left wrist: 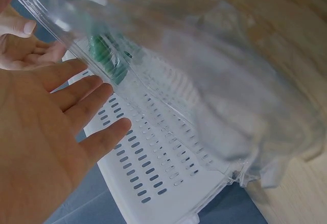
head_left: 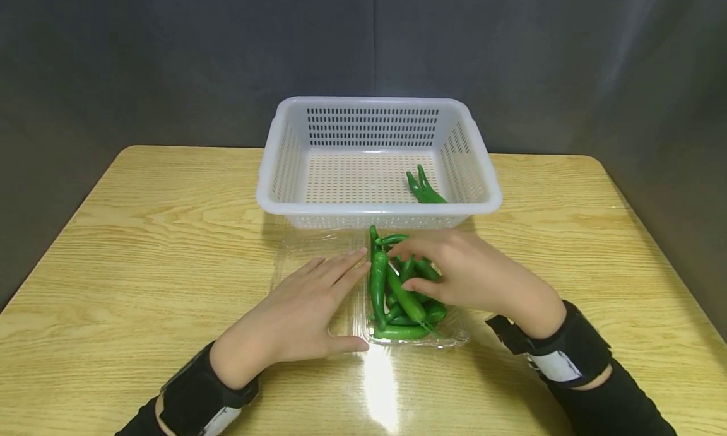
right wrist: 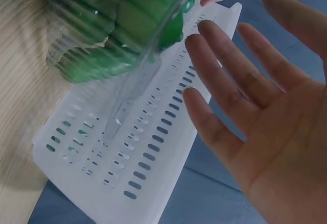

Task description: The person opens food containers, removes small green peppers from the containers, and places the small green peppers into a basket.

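A clear plastic clamshell box lies unfolded on the table, its lid half on the left and its base on the right. Green chili peppers fill much of the base. My left hand reaches over the lid half with straight fingers near the hinge side, holding nothing; in the left wrist view its fingers lie by the plastic edge. Over the peppers, my right hand hovers with loosely bent, spread fingers. The right wrist view shows nothing in its grasp, though its fingertips are close to the peppers.
Just behind the box stands a white perforated plastic basket. A few green chili peppers lie in its right front corner. The wooden table ends at the back against a dark curtain.
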